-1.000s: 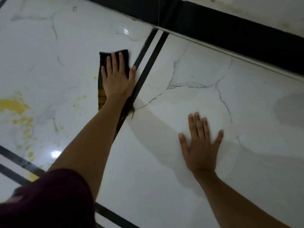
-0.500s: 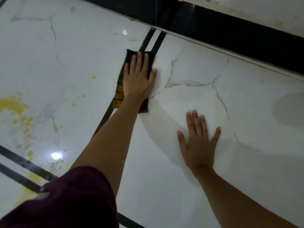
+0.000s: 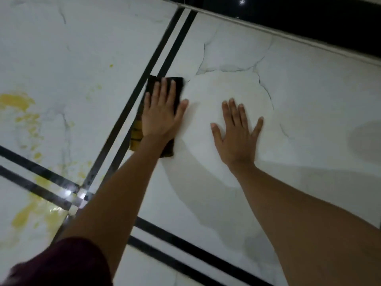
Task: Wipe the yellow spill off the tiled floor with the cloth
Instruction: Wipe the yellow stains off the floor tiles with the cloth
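Head view: my left hand (image 3: 162, 118) lies flat on the dark cloth (image 3: 179, 87), fingers straight and together, palm pressing it to the tiled floor (image 3: 82, 48). The cloth's near-left corner is stained yellow. Its long axis runs roughly 12 to 6, in line with the forearm. It sits just right of the black double stripe (image 3: 156, 65), its left edge touching the stripe.

The right hand (image 3: 237, 133) is at 3 o'clock from the cloth, fingers spread, flat on bare tile and holding nothing. I judge it a prop.

Key relation: the yellow spill (image 3: 16, 101) lies at 9 o'clock from the left hand, well apart, across the stripe. More smears trail down toward 7 o'clock (image 3: 26, 213). The left hand is nearer, so the next stroke should sweep leftward.

No containers in view.
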